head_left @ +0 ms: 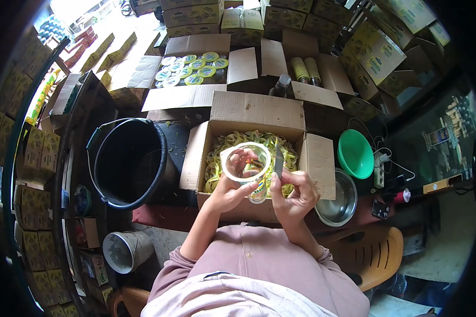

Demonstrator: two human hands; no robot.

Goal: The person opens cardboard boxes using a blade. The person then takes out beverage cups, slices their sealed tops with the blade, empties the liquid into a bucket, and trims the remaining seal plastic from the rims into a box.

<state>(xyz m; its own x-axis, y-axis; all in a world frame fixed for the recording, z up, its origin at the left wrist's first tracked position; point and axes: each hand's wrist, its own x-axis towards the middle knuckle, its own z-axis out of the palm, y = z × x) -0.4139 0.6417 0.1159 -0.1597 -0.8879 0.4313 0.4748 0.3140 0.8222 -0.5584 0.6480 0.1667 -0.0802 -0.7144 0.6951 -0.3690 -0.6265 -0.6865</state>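
In front of my chest, my left hand (230, 194) is wrapped round a clear plastic cup (259, 188) with a pale rim and coloured print on its side. The open mouth of the cup tilts up toward me, and some fingers show through the wall. Close beside it, my right hand (297, 194) grips a small knife (278, 159), its blade pointing up and away from me. Whether the blade touches the cup is unclear. Beneath both hands stands an open cardboard box (257, 110) holding a heap of yellow-green strips (225, 145).
At left is a black bucket (157, 182); a green bowl (356, 154) and a metal bowl (337, 203) sit at right. Behind, one open carton (185, 98) holds lidded cups, another (314, 95) two jars. A dark bottle (280, 85) stands between them.
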